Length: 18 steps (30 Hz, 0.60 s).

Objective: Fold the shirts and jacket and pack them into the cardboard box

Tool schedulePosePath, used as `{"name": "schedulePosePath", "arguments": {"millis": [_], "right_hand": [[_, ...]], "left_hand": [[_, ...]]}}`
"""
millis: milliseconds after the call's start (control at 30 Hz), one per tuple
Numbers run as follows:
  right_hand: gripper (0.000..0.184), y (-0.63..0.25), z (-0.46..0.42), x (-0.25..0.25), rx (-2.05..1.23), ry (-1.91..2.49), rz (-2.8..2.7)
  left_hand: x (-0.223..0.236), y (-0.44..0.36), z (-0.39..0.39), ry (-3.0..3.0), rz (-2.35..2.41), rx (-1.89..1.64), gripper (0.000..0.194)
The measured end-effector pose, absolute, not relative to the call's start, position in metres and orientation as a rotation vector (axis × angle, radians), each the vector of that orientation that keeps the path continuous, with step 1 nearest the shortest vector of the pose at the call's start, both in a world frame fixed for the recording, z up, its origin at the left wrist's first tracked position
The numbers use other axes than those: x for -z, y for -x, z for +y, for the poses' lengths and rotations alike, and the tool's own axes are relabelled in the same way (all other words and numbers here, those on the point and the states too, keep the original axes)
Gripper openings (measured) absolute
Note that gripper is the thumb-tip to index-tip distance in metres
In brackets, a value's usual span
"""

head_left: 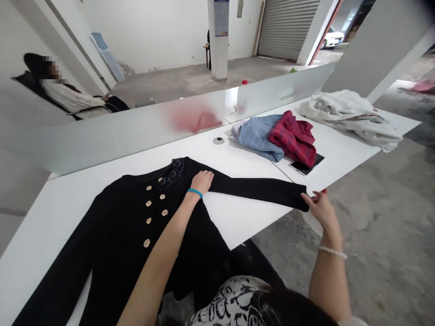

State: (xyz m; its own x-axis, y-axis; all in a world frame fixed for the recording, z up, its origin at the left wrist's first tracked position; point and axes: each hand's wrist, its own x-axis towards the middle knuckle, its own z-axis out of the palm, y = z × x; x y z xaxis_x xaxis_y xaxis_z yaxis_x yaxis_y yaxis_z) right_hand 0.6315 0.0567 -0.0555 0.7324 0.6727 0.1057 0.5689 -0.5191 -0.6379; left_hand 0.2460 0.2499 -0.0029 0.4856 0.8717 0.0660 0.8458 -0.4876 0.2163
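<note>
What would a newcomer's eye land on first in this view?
Most likely the black top with gold buttons, spread over the near part of the white table. The left hand rests at the top of its outstretched sleeve, whose end the right hand pinches by the table's edge. Beyond, a red plaid garment lies against a blue one.

view edge is cropping leftmost black sleeve | red shape is blurring behind frosted panel | plaid cloth is partly covering device

no readable text, a blue poster on the white pillar, its print too small to read
</note>
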Motion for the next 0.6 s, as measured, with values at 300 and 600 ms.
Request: {"name": "schedulePosePath", "arguments": {"millis": [300, 600], "right_hand": [[0.050, -0.594, 0.036, 0.054, -0.067, 2.049, -0.790], [0.065, -0.595, 0.028, 0.068, -0.576, 2.163, -0.674]], "left_hand": [[0.030, -0.252, 0.257, -2.436, 1.578, -0.009, 0.073], [0.027, -0.243, 0.252, -2.466, 1.612, -0.315, 0.067]]}}
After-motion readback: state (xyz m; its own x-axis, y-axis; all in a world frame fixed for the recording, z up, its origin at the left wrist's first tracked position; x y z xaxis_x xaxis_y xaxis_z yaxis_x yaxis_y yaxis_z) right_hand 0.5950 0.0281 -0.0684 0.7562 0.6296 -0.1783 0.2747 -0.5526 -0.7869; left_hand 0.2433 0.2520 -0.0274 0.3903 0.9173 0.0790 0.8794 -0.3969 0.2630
